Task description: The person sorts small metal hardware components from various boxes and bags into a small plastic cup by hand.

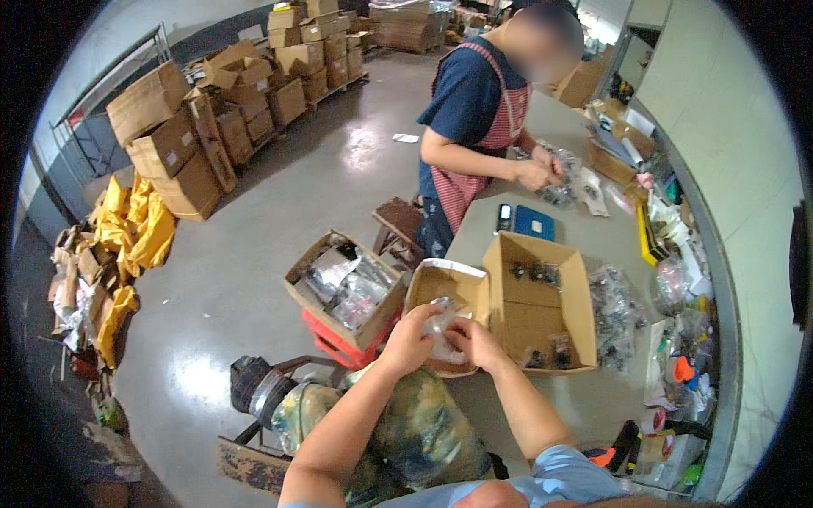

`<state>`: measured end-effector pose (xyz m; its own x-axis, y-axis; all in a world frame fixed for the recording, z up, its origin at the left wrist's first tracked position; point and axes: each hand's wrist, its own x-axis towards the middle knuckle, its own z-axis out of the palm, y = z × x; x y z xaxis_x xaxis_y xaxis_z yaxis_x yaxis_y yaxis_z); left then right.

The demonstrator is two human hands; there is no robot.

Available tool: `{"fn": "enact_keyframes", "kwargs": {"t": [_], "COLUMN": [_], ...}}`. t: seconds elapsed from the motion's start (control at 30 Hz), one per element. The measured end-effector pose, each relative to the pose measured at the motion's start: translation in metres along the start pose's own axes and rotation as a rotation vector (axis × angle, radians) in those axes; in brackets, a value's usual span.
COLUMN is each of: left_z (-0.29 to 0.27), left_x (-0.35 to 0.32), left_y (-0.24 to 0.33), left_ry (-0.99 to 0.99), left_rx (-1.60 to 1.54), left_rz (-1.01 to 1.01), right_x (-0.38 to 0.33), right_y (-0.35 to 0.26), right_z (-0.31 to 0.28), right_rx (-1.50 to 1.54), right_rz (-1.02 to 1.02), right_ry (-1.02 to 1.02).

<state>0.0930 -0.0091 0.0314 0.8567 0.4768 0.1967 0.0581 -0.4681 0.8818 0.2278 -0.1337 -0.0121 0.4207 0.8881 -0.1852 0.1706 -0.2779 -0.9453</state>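
Both my hands are closed on a small clear plastic bag, my left hand at its left side and my right hand at its right. What the bag contains is too small to make out. Beneath it stands a small open cardboard box, its near part hidden by my hands. To the right, a larger open cardboard box has several small dark parts in clear bags along its far and near sides. On the left, another carton is heaped with clear bags.
A red crate supports the left carton. Bagged dark parts lie on the grey table, near a blue scale. Across from me, a co-worker in a checked apron handles a clear bag. Stacked cartons line the far left.
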Motion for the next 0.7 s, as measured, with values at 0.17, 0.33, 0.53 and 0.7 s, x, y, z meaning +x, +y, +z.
{"fn": "enact_keyframes", "kwargs": {"t": [0.17, 0.33, 0.53, 0.7], "left_z": [-0.003, -0.005, 0.004, 0.008], "left_x": [-0.002, -0.004, -0.007, -0.009], "left_y": [0.018, 0.023, 0.014, 0.003], "left_ry": [-0.118, -0.054, 0.083, 0.106], "left_rx": [-0.250, -0.050, -0.229, -0.195], "left_rz": [-0.014, -0.058, -0.105, -0.194], "right_x": [-0.016, -0.031, -0.042, -0.036], "right_y": [-0.035, -0.061, -0.044, -0.031], "right_z": [-0.022, -0.018, -0.016, -0.016], "right_rx": [0.435, 0.704, 0.349, 0.231], "right_rz": [0.033, -0.051, -0.092, -0.264], "right_ry": [-0.097, 0.003, 0.033, 0.141]}}
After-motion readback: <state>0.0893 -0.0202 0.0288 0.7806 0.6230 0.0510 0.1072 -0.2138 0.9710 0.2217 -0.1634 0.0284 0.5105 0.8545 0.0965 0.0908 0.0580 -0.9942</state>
